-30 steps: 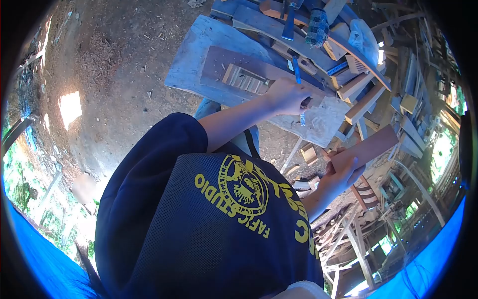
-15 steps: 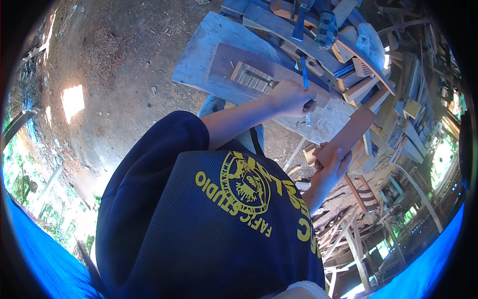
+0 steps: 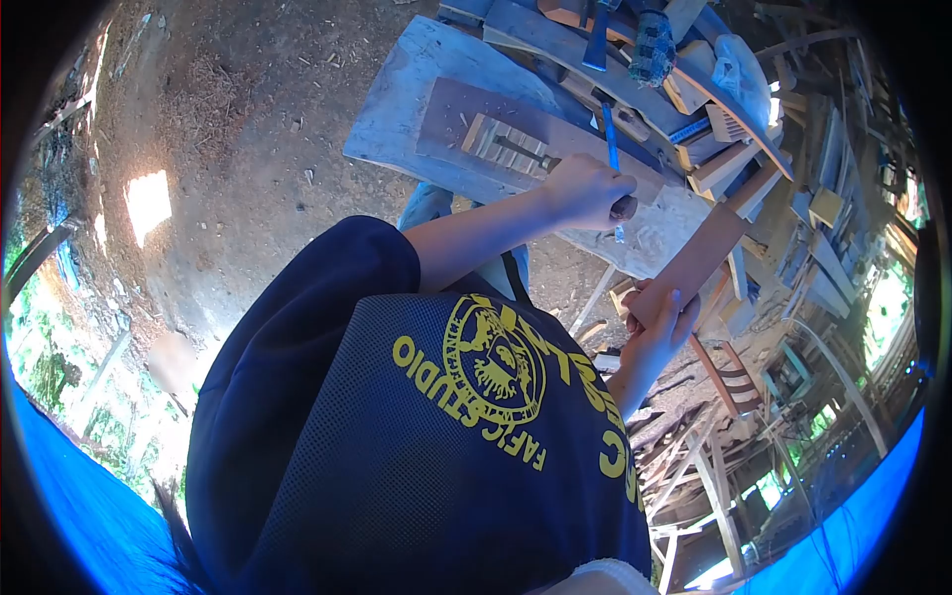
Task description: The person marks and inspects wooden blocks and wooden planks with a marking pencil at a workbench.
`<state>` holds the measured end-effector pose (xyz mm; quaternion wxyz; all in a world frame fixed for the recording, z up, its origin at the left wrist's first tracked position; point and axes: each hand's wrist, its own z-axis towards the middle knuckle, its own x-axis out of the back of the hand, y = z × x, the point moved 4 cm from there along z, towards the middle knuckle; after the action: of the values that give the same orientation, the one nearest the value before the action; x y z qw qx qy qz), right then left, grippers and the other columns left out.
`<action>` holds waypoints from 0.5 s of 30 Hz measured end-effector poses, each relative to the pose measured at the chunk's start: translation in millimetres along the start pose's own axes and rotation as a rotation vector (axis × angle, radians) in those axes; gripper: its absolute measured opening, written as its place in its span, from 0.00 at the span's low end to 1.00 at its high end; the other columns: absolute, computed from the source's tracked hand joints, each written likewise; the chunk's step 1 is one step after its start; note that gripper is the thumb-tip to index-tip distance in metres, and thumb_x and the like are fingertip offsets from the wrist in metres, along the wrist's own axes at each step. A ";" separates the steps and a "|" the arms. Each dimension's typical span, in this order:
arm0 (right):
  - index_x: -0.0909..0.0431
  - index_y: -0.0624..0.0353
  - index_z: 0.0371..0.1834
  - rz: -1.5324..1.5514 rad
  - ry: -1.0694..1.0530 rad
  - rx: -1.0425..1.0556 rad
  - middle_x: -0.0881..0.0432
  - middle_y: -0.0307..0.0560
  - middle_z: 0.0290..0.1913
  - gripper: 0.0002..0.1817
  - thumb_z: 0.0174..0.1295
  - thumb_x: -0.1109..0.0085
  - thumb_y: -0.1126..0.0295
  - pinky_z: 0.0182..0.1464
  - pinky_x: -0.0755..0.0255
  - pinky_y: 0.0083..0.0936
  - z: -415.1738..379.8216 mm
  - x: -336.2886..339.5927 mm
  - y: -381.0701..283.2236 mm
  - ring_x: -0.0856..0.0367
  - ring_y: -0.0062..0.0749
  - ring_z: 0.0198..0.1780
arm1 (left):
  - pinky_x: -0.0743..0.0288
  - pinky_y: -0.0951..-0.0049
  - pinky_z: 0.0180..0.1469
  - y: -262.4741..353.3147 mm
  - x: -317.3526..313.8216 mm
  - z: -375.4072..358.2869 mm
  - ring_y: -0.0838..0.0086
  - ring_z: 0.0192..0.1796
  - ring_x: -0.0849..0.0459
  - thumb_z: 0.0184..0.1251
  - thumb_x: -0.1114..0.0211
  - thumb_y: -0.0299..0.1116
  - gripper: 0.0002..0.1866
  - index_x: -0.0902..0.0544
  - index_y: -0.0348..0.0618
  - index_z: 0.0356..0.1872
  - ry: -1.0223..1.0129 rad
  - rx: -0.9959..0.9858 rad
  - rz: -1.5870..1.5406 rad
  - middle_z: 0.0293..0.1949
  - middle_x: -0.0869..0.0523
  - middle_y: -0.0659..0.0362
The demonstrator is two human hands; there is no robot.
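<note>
My left hand [image 3: 593,193] is closed around the handle of a chisel [image 3: 526,152]. The handle's rounded end pokes out of the fist, and the dark blade lies low over a small slatted or grooved wooden piece [image 3: 488,141]. That piece rests on a brown plank [image 3: 446,109]. Lower right, my right hand [image 3: 662,335] grips one end of a flat, reddish-brown wooden board [image 3: 691,265], which slants up and away from me. The board is apart from the chisel. A blue metal tool [image 3: 610,134] lies just beyond my left hand.
A pale worn bench top [image 3: 397,99] carries the plank. Behind it are stacked offcuts, a checkered cylinder [image 3: 652,50], a clear plastic bag [image 3: 739,74] and a curved wooden strip [image 3: 729,109]. A slatted wooden frame [image 3: 729,382] sits right, among scattered lumber. Dirt floor [image 3: 248,119] spreads left.
The view has shifted slightly. Both hands keep their grips on the chisel and the board, with hardly any visible movement.
</note>
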<state>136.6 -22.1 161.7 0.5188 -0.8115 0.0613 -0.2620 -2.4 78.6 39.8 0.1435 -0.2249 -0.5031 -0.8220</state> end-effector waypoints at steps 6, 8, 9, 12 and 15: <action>0.39 0.62 0.59 0.000 -0.010 -0.010 0.18 0.51 0.34 0.24 0.68 0.48 0.58 0.15 0.42 0.15 -2.1 0.9 7.6 0.20 0.26 0.24 | 0.28 0.64 0.21 3.8 1.5 -4.3 0.65 0.16 0.22 0.47 0.36 0.34 0.06 0.25 0.50 0.20 0.043 -0.018 0.012 0.13 0.24 0.62; 0.39 0.61 0.58 -0.006 -0.016 -0.006 0.18 0.51 0.33 0.23 0.68 0.48 0.58 0.15 0.42 0.15 -2.5 1.8 9.8 0.20 0.26 0.24 | 0.26 0.62 0.23 3.2 0.3 -6.3 0.62 0.17 0.20 0.46 0.36 0.37 0.10 0.27 0.49 0.16 0.011 0.022 -0.002 0.13 0.24 0.58; 0.38 0.61 0.58 -0.011 -0.023 -0.001 0.18 0.51 0.33 0.23 0.68 0.48 0.58 0.15 0.42 0.15 -2.9 2.2 10.5 0.20 0.26 0.24 | 0.26 0.62 0.23 3.8 0.4 -7.2 0.62 0.17 0.20 0.46 0.36 0.37 0.10 0.27 0.49 0.16 0.011 0.024 -0.002 0.13 0.24 0.58; 0.38 0.61 0.58 -0.021 -0.039 -0.004 0.18 0.51 0.33 0.23 0.68 0.49 0.58 0.15 0.42 0.15 -5.7 1.0 9.7 0.20 0.26 0.24 | 0.26 0.62 0.23 4.8 2.0 -10.1 0.62 0.17 0.20 0.46 0.36 0.37 0.10 0.27 0.50 0.16 0.032 0.028 -0.001 0.13 0.23 0.59; 0.38 0.61 0.58 -0.017 -0.054 0.010 0.18 0.51 0.33 0.22 0.69 0.49 0.59 0.15 0.42 0.15 -7.0 0.4 11.8 0.20 0.26 0.24 | 0.28 0.64 0.21 6.2 3.6 -13.4 0.65 0.16 0.22 0.45 0.37 0.32 0.03 0.21 0.51 0.24 0.053 0.003 0.008 0.13 0.24 0.62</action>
<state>135.6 -33.2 153.8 0.5221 -0.8161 0.0392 -0.2445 -5.6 63.8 41.1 0.1604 -0.2050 -0.4995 -0.8263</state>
